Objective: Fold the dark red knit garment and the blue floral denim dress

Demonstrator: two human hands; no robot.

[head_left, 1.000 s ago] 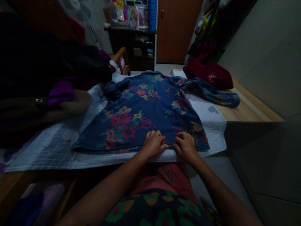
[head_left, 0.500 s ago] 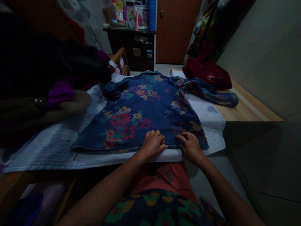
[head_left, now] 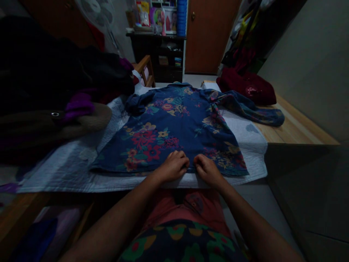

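Observation:
A dark blue floral shirt (head_left: 180, 127) lies spread out, collar away from me and hem near the front edge of the padded cloth. Its right-hand sleeve stretches out sideways, while the left-hand sleeve is bunched up. My left hand (head_left: 176, 164) is closed on the hem around its middle, fingers curled over the fabric. Just beside it, my right hand (head_left: 205, 168) also pinches the hem, with a small gap between the two hands. The fingertips are partly hidden in the dim light.
Under the shirt is a pale quilted cloth (head_left: 109, 182). Dark clothes (head_left: 65, 69) are heaped at the left. A maroon folded garment (head_left: 248, 87) rests on the wooden board (head_left: 294, 127) at the right. Farther back are a fan (head_left: 96, 12), a dark shelf (head_left: 155, 47) and a door (head_left: 209, 40).
My right hand has slid left along the hem, closer to my left hand, and its fingers have closed more. The shirt lies much the same; the view has shifted slightly.

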